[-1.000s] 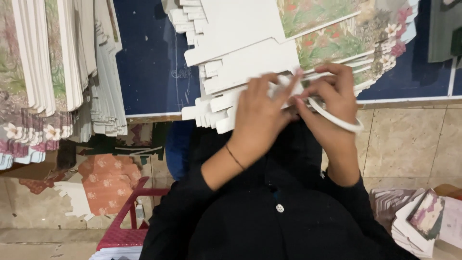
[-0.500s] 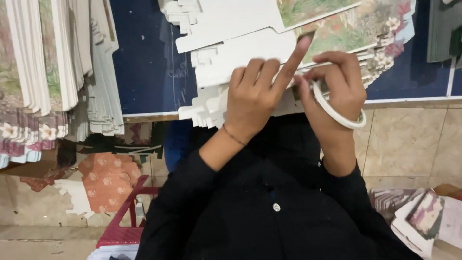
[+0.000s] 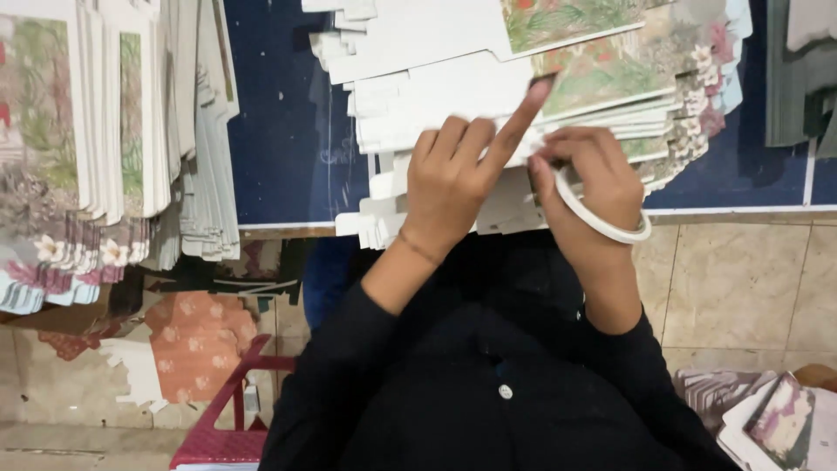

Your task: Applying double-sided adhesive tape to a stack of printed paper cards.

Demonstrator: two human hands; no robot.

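Note:
A fanned stack of flat die-cut cardboard sheets [image 3: 453,87], white on the back and floral-printed on the face, lies on a dark blue table [image 3: 288,131]. My left hand [image 3: 462,174] rests on the stack's near edge, index finger stretched out and pressing a sheet, other fingers curled. My right hand [image 3: 593,187] pinches the edges of the lower sheets just to the right; a white ring of tape [image 3: 602,218] hangs around that hand. Black sleeves cover both forearms.
A second stack of the same printed sheets [image 3: 113,131] overhangs the table's left part. More sheets [image 3: 802,70] lie at the far right. Below are a tiled floor, a red plastic stool [image 3: 231,427], orange floral cardboard scraps [image 3: 192,336], and loose printed pieces [image 3: 776,419] at the lower right.
My left index finger has straightened and reached farther up the stack. Both hands shifted slightly along the sheet edges; the right hand stays on the lower sheets.

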